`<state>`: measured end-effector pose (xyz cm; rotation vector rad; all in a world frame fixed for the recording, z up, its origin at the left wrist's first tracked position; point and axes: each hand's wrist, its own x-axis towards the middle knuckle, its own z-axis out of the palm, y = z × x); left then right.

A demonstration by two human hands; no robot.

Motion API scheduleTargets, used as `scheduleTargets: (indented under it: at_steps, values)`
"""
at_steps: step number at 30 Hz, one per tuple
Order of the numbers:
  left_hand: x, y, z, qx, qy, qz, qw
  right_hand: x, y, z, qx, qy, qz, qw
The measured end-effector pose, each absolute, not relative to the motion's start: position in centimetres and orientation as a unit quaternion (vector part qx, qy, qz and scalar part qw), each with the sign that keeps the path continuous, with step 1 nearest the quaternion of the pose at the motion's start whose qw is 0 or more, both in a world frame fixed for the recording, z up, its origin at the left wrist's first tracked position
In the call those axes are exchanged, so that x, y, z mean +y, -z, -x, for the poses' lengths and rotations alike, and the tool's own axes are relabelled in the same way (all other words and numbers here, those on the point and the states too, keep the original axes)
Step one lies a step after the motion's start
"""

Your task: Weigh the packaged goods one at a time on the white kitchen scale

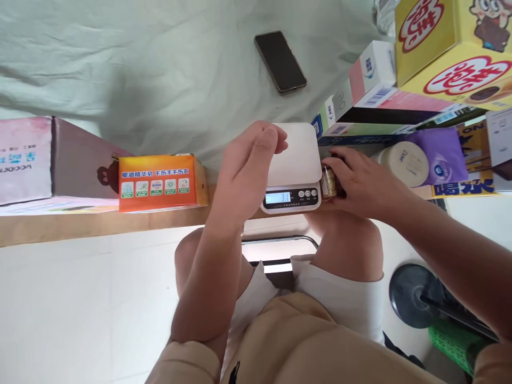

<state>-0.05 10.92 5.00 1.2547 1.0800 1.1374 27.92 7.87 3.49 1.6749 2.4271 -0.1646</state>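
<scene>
A white digital kitchen scale [298,154] sits at the front edge of the table, its lit display reading what looks like 31. My left hand [254,160] is closed above the left side of the weighing plate, thumb against curled fingers; whatever it may hold is hidden. Part of the plate lies behind this hand. Just right of the scale, my right hand [356,178] has its fingers and thumb around a small glass jar [328,182] with pale contents. The jar stands close against the scale's side, and my palm covers much of it.
A dark phone [280,61] lies on the pale green cloth [180,69]. Left are an orange soap box [160,184] and a pink-grey carton [80,160]. Right stand a yellow box [452,53], slim cartons [372,80], a round-lidded jar [406,164] and a purple pack [444,154].
</scene>
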Motion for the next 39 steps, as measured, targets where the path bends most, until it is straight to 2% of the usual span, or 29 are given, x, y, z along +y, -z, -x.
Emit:
scheduleTargets:
  at_steps: [8, 18, 29, 34, 39]
  values:
    - [11.1, -5.2, -0.2, 0.442, -0.485, -0.506, 0.56, 7.0, -4.2, -29.0, 0.815, 0.105, -0.563, 0.082]
    - [11.3, -4.8, -0.2, 0.459, -0.468, -0.519, 0.549, 7.1, -4.8, -28.5, 0.818, 0.073, -0.568, 0.054]
    - [11.9, -4.2, -1.0, 0.457, -0.47, -0.508, 0.559, 8.5, -3.5, -29.7, 0.844, 0.086, -0.522, 0.087]
    - [12.1, -4.3, -0.9, 0.463, -0.478, -0.493, 0.561, 7.3, -5.6, -29.1, 0.824, 0.033, -0.566, -0.016]
    - [12.3, -4.4, -1.4, 0.481, -0.444, -0.516, 0.553, 8.3, -6.4, -24.0, 0.819, 0.105, -0.543, -0.155]
